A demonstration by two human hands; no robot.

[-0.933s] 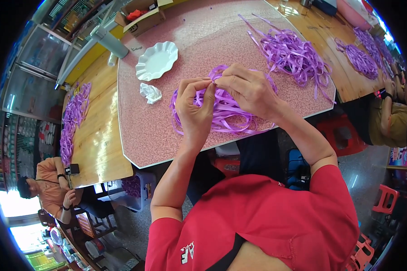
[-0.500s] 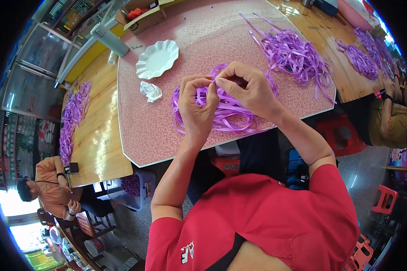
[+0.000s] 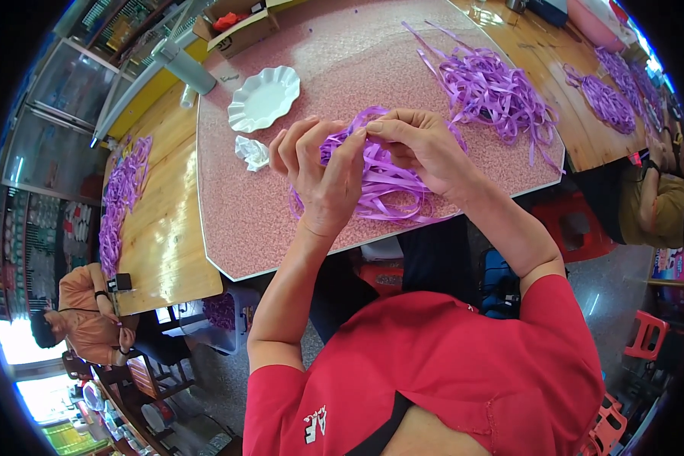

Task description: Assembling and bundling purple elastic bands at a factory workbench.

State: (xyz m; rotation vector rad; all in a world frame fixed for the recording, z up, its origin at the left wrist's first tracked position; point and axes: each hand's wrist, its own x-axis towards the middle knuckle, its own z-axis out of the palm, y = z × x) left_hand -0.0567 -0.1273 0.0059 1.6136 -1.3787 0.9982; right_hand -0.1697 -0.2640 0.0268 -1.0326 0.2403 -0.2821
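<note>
Over the near part of the pink table, a heap of purple ribbon [image 3: 391,199] lies in loose loops beneath my hands. My left hand [image 3: 319,169] pinches with thumb and forefinger, its other fingers raised and spread. Against it, fingertips touching, my right hand [image 3: 425,148] is closed in a pinch too. A bit of purple ribbon seems to be held where the fingertips meet; its exact shape is mostly hidden by the fingers.
Beyond my left hand are a crumpled white tissue [image 3: 251,153], a white scalloped plate [image 3: 264,99] and a grey-green tumbler [image 3: 186,68]. Another purple ribbon heap [image 3: 498,95] lies at the far right. Co-workers sit at wooden tables on both sides.
My left hand's outer fingers have uncurled and spread to the left. My right fingers have curled in, and both hands still meet at the fingertips.
</note>
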